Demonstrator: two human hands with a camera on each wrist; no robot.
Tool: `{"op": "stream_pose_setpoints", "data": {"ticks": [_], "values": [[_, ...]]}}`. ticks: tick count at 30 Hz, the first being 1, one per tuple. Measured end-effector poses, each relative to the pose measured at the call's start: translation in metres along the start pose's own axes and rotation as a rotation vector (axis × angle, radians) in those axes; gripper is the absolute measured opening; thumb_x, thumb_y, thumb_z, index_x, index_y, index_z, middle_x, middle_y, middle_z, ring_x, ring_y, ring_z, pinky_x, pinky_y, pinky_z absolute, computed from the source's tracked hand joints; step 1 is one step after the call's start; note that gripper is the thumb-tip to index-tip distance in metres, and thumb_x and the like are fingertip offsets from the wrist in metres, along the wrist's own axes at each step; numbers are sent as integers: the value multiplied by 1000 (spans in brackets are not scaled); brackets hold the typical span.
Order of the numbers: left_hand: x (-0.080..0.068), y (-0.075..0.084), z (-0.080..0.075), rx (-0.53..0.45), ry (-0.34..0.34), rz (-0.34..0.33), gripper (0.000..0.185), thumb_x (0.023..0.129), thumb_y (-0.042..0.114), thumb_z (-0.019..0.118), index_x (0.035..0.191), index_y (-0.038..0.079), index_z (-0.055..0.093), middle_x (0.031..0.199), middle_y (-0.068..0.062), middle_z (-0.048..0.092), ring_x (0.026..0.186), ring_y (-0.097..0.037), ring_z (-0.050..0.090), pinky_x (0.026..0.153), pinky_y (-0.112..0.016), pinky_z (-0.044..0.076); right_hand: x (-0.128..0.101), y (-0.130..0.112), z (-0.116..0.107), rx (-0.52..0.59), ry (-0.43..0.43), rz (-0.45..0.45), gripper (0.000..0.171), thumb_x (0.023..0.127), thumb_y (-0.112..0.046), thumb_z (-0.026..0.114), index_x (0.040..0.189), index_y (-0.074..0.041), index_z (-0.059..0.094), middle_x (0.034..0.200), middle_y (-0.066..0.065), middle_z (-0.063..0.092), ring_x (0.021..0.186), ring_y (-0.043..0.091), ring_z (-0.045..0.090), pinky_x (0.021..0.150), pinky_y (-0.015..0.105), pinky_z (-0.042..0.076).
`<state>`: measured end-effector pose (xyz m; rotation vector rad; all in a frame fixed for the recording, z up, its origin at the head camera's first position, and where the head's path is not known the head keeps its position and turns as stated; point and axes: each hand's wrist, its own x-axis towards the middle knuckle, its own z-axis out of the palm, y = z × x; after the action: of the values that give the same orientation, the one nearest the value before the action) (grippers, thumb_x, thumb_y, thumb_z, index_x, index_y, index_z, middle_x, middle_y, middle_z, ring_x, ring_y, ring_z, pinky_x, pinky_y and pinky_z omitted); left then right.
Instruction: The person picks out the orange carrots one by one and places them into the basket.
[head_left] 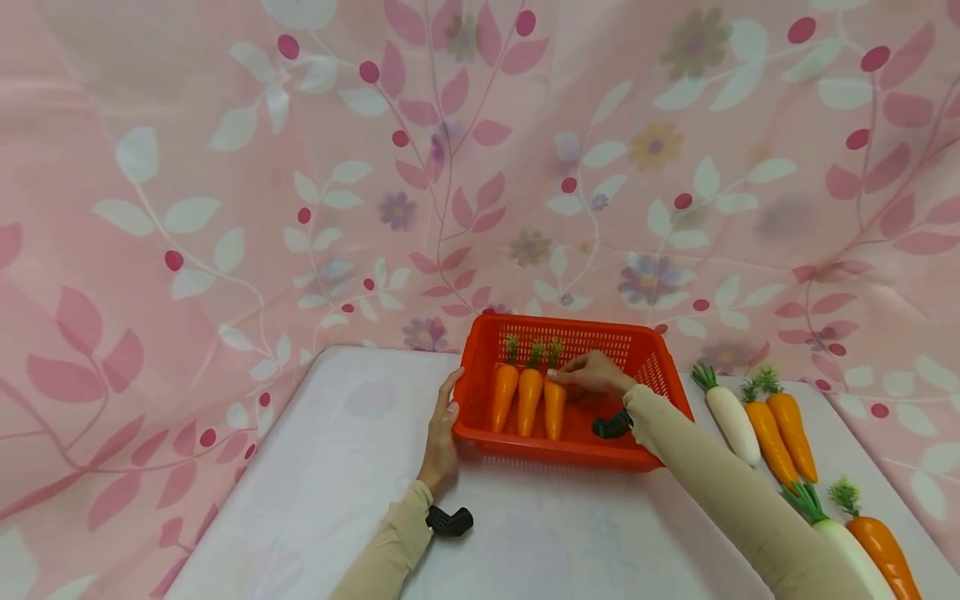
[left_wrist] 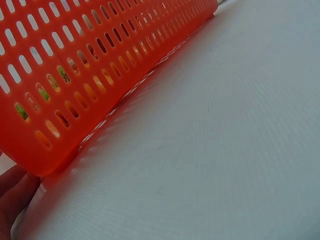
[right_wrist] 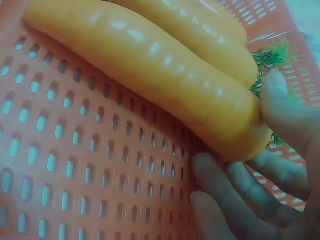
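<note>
An orange-red slotted basket (head_left: 652,354) stands on the white table, with three orange carrots lying side by side in it. My right hand (head_left: 581,373) reaches into the basket and pinches the leafy end of the rightmost carrot (head_left: 555,408). In the right wrist view the thumb and curled fingers (right_wrist: 272,170) close round that carrot (right_wrist: 150,65) at its thick end, and it lies on the basket floor (right_wrist: 75,165). My left hand (head_left: 444,433) rests with straight fingers against the basket's left wall. In the left wrist view only the heel of that hand (left_wrist: 12,195) shows, beside the basket wall (left_wrist: 75,65).
To the right of the basket lie a white radish (head_left: 731,417) and two carrots (head_left: 780,433). Another radish (head_left: 840,542) and carrot (head_left: 881,546) lie nearer the front right corner. A pink floral cloth (head_left: 225,208) hangs behind and around the white table (head_left: 337,467).
</note>
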<state>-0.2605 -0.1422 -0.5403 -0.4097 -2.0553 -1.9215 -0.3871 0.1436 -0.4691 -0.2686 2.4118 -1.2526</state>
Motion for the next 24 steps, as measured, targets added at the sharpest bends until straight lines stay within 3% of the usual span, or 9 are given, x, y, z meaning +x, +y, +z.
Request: {"op": "stream_pose_setpoints", "data": {"ticks": [8,12,18,24], "values": [[1,4,0,-37,-21,-7,54,104,22,23,158,21,23,164,2,20,149,-28,23,118,-59,19,-10,-2,-6,-19,62,48,59,92,-46,66,127,2,65,122,21,66,83,27,73,77,41,60],[0,2,-1,-12,-11,-4,53,104,25,23,157,24,24,163,6,22,149,-24,24,118,-58,20,-21,-6,-16,-35,76,31,57,93,-44,65,127,2,65,123,21,66,86,28,74,77,41,60],[0,-1,0,-18,-2,-9,52,104,37,24,156,33,25,161,14,24,146,-18,28,117,-57,24,-45,-7,-46,-31,116,-42,58,95,-45,62,132,0,61,128,23,63,95,33,72,79,46,59],[-1,-1,0,-3,7,-3,53,104,38,24,156,32,26,161,14,24,146,-17,28,117,-57,24,-77,-4,-86,21,177,-82,63,96,-48,59,136,0,56,134,27,56,109,41,66,86,48,57]]}}
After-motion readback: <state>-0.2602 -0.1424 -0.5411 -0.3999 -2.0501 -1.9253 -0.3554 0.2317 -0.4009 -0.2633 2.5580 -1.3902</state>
